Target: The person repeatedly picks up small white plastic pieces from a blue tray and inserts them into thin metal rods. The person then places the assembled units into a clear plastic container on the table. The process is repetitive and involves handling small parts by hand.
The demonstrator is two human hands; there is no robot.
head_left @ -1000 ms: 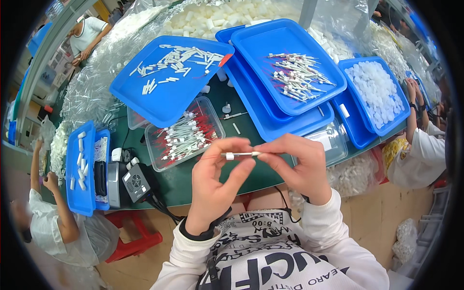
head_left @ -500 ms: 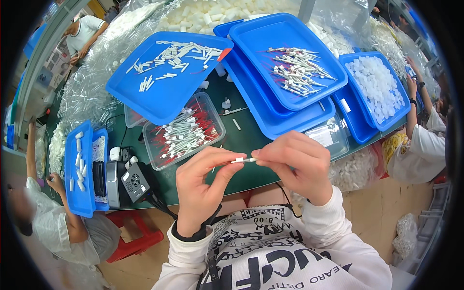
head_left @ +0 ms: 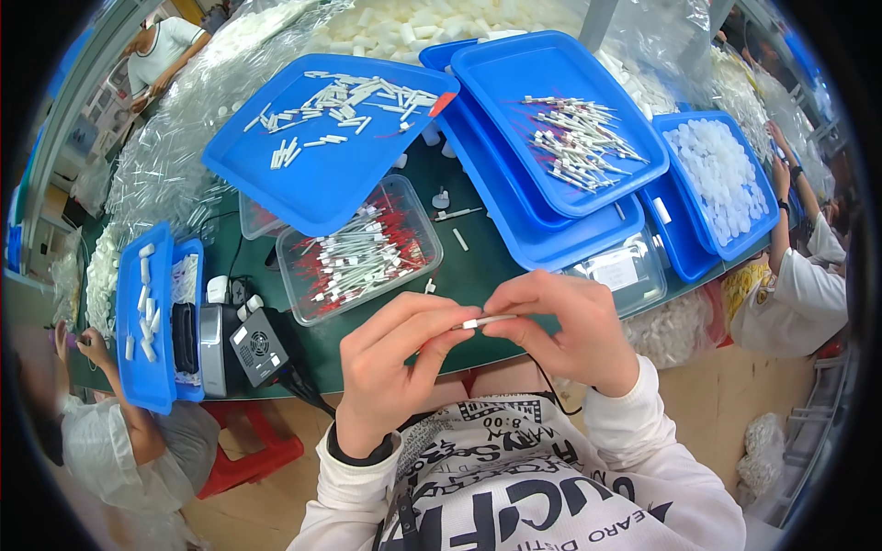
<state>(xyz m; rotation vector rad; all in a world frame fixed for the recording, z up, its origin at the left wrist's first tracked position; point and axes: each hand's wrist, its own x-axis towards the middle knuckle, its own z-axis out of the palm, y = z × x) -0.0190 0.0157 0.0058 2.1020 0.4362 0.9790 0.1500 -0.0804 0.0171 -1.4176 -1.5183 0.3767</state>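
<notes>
My left hand (head_left: 397, 354) is closed in a pinch on a thin pale stick with a small white block on it (head_left: 471, 324). My right hand (head_left: 570, 335) meets it fingertip to fingertip, its thumb and forefinger around the stick's other end. The stick lies nearly level in front of my chest, at the table's near edge. Beyond my left hand, a clear plastic box (head_left: 435, 266) holds many similar sticks with white blocks and red wires. Another pile of such sticks (head_left: 583, 142) lies in the upper blue tray (head_left: 496, 69) at the right.
At the left, a tilted blue tray (head_left: 322, 197) carries white tubes. Small translucent pieces (head_left: 721, 174) fill a tray at the far right. A black-and-silver device (head_left: 260, 346) stands near the left table edge, with cables. Co-workers sit at both sides.
My hands have drawn closer together, the fingertips now nearly touching around the stick. My right hand has shifted slightly down. The whole view has tilted a little.
</notes>
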